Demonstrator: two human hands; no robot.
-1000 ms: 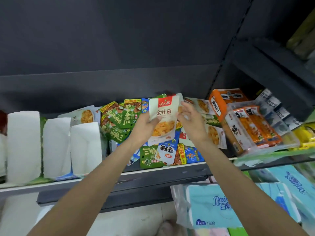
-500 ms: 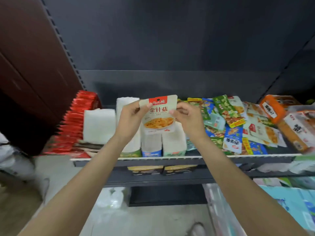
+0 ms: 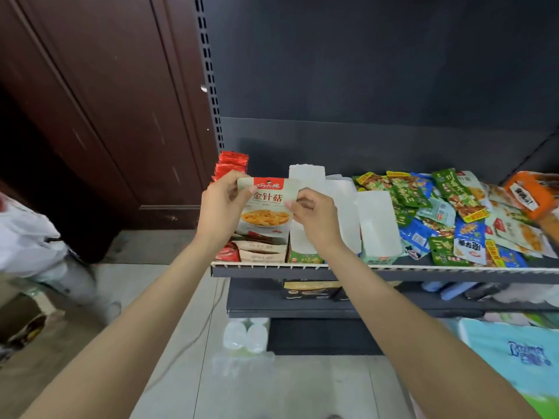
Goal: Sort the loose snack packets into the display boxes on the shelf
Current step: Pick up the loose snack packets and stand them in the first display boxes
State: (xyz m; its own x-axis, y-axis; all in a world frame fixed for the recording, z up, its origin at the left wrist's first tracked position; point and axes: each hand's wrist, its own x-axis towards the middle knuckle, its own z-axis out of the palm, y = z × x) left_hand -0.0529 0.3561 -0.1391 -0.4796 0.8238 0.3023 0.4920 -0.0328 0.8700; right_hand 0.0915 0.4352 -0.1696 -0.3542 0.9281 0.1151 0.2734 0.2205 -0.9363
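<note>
Dark metal shelving backs the scene, and the shelf (image 3: 378, 269) at waist level carries a row of white display boxes (image 3: 375, 225) with a heap of loose packets (image 3: 453, 213) spread to their right. Over the last second the person has carried the mushroom packet (image 3: 266, 207) away from that heap and along to the left end of the row; it now hangs in front of the leftmost box (image 3: 260, 251), where similar pale packets already stand beside the red packets (image 3: 231, 164). My reading is that the sorting choice is made and only the drop into the box is left.

Both hands are on the 1 packet. The left hand (image 3: 222, 207) pinches its upper left corner, thumb across the front near the red banner. The right hand (image 3: 314, 216) pinches the right edge about halfway down, fingers curled in. Between the 2 grips the packet hangs upright, face toward the viewer, with its lower edge just above the packets in the box and not yet among them, as far as I can tell.

A brown wooden door (image 3: 99, 116) stands to the left of the shelving.
</note>
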